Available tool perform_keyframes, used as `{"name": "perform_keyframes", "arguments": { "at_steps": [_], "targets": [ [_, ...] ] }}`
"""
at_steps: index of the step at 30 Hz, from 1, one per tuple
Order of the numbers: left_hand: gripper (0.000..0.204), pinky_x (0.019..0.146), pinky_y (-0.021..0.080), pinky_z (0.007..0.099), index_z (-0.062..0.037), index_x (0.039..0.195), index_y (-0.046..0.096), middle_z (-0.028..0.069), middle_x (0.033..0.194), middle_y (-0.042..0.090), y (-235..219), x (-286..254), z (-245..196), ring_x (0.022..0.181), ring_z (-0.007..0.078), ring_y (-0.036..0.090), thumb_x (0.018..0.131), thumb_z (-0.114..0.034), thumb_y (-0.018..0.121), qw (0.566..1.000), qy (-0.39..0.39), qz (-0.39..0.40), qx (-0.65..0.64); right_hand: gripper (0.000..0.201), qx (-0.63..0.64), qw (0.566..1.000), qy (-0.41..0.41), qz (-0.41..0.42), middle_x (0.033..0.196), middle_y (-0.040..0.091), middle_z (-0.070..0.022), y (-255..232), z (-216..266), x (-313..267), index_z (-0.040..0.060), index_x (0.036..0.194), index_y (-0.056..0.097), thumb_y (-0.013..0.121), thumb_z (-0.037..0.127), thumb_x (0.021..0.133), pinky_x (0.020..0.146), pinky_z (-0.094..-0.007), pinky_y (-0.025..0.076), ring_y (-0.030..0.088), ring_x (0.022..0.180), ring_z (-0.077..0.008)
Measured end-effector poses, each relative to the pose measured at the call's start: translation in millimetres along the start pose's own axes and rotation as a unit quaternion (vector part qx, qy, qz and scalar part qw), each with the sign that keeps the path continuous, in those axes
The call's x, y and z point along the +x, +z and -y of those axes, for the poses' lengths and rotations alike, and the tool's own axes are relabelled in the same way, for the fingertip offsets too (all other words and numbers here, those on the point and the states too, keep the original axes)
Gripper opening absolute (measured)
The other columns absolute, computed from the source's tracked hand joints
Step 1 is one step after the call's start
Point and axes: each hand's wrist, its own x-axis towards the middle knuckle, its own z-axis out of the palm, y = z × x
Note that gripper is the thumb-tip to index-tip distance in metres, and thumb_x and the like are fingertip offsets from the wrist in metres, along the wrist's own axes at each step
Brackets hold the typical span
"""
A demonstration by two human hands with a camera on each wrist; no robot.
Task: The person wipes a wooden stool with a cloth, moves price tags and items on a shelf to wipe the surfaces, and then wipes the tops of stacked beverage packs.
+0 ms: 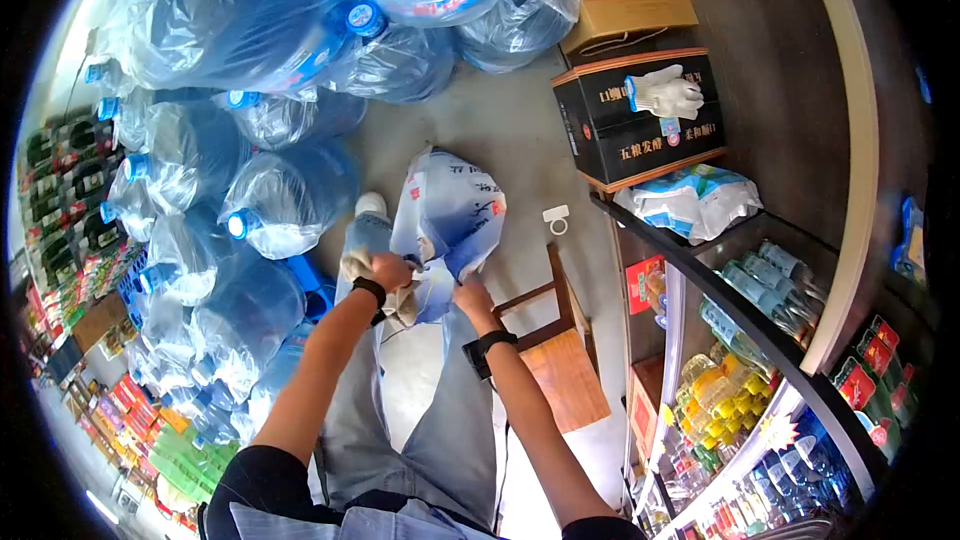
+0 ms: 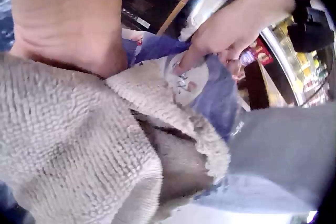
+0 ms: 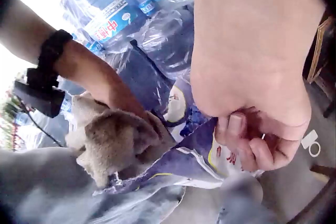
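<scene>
By the left hand [image 1: 391, 269], a beige cloth [image 2: 68, 134] is gripped; by the right hand [image 1: 473, 296], the rim of a printed sack [image 1: 450, 202] is pinched. The sack is held just beyond them, toward twelve o'clock, with water bottles [image 1: 290, 185] stacked at nine and a wooden stool [image 1: 565, 380] placed near four.

Arms [image 1: 330, 355] angled fwd — L hand [image 1: 388, 270] part hidden, R hand [image 1: 474, 296] w/ fingers [image 3: 263, 153] curled.
</scene>
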Motion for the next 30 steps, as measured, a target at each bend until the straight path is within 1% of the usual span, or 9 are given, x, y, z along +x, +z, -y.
{"name": "perform_keyframes", "arguments": {
  "at_steps": [5, 9, 11, 13, 16, 17, 20, 25, 30],
  "targets": [
    [0.025, 0.067, 0.046, 0.0471, -0.0214, 0.087, 0.07, 0.0043, 0.091, 0.067, -23.8, -12.3, 14.4, 0.085, 0.0263, 0.063, 0.074, -0.039, 0.059, 0.996, 0.051, 0.014, 0.073, 0.066, 0.027, 0.999, 0.006, 0.026, 0.117, 0.055, -0.0216, -10.0, 12.8, -4.8, 0.0028, 0.123, 0.047, 0.044, 0.055, 0.082, 0.091, -0.044, 0.041, 0.052, 0.108, -0.0375],
    [0.026, 0.068, 0.051, 0.0388, -0.0121, 0.088, 0.07, 0.0081, 0.091, 0.067, -17.4, -21.8, 29.0, 0.085, 0.0271, 0.065, 0.078, -0.03, 0.055, 0.996, 0.066, -0.06, -0.009, 0.032, -0.154, 0.977, -0.144, -0.04, 0.084, 0.063, -0.023, 10.9, -2.0, 15.2, 0.0017, 0.089, 0.065, 0.041, 0.024, 0.085, 0.062, -0.0424, 0.049, 0.064, 0.074, -0.031],
    [0.026, 0.069, 0.051, 0.0386, -0.0122, 0.089, 0.069, 0.009, 0.091, 0.067, -43.7, -37.3, 45.2, 0.085, 0.0271, 0.065, 0.078, -0.03, 0.054, 0.997, 0.053, -0.047, -0.034, 0.035, -0.19, 0.95, -0.237, -0.073, 0.096, 0.063, -0.021, 71.5, -64.6, 88.6, -0.001, 0.093, 0.064, 0.043, 0.026, 0.087, 0.072, -0.0438, 0.049, 0.062, 0.088, -0.0341],
    [0.031, 0.071, 0.051, 0.0385, -0.01, 0.086, 0.069, 0.0111, 0.09, 0.067, -67.1, -48.3, 65.8, 0.085, 0.0275, 0.065, 0.08, -0.035, 0.051, 0.987, 0.053, -0.11, -0.108, 0.032, 0.174, 0.982, 0.058, -0.044, 0.051, 0.052, -0.0111, -41.6, 5.9, -12.7, 0.0012, 0.081, 0.058, 0.042, 0.028, 0.088, 0.042, -0.0387, 0.041, 0.052, 0.045, -0.0251],
    [0.035, 0.072, 0.051, 0.0405, -0.0082, 0.083, 0.069, 0.0145, 0.088, 0.066, -107.1, -58.0, 97.9, 0.084, 0.0308, 0.064, 0.081, -0.038, 0.051, 0.96, 0.029, -0.162, -0.226, 0.034, 0.421, 0.907, 0.018, -0.003, 0.052, 0.046, -0.0049, -55.1, 2.1, 29.5, 0.0029, 0.07, 0.055, 0.047, 0.031, 0.088, 0.036, -0.0325, 0.031, 0.043, 0.04, -0.0177],
    [0.036, 0.072, 0.051, 0.0409, -0.0072, 0.082, 0.069, 0.0158, 0.087, 0.066, -118.5, -60.1, 105.6, 0.084, 0.0322, 0.064, 0.08, -0.039, 0.051, 0.946, 0.008, -0.187, -0.267, 0.033, 0.426, 0.904, 0.036, -0.002, 0.044, 0.032, -0.0013, -113.8, 63.0, -51.9, 0.008, 0.065, 0.041, 0.041, 0.026, 0.092, 0.031, -0.0295, 0.023, 0.032, 0.032, -0.0141],
    [0.038, 0.073, 0.05, 0.0423, -0.0033, 0.081, 0.068, 0.0198, 0.089, 0.064, -132.1, -56.6, 124.4, 0.085, 0.0355, 0.062, 0.081, -0.038, 0.05, 0.912, -0.028, -0.181, -0.368, 0.032, 0.456, 0.887, -0.025, 0.064, 0.044, 0.031, -0.0007, -125.7, 3.2, 18.4, 0.008, 0.066, 0.041, 0.041, 0.025, 0.093, 0.033, -0.0285, 0.023, 0.032, 0.033, -0.0132],
    [0.049, 0.071, 0.048, 0.046, 0.0016, 0.082, 0.065, 0.0234, 0.085, 0.063, -122.8, -72.1, 152.5, 0.081, 0.0402, 0.06, 0.081, -0.046, 0.053, 0.876, -0.033, -0.27, -0.398, 0.027, 0.354, 0.934, -0.002, 0.043, 0.053, 0.039, -0.0016, -201.1, 125.6, -39.0, 0.0058, 0.073, 0.045, 0.045, 0.025, 0.092, 0.034, -0.0284, 0.027, 0.034, 0.037, -0.0129],
    [0.041, 0.079, 0.047, 0.0464, -0.0021, 0.094, 0.064, 0.0233, 0.094, 0.062, -92.2, -95.7, 121.0, 0.093, 0.0398, 0.058, 0.081, -0.038, 0.051, 0.85, -0.168, -0.201, -0.458, 0.036, 0.189, 0.97, -0.116, -0.099, 0.053, 0.045, -0.0022, -190.2, 140.4, 26.6, 0.0063, 0.068, 0.049, 0.046, 0.034, 0.091, 0.038, -0.029, 0.034, 0.04, 0.037, -0.0148]
  ]
}}
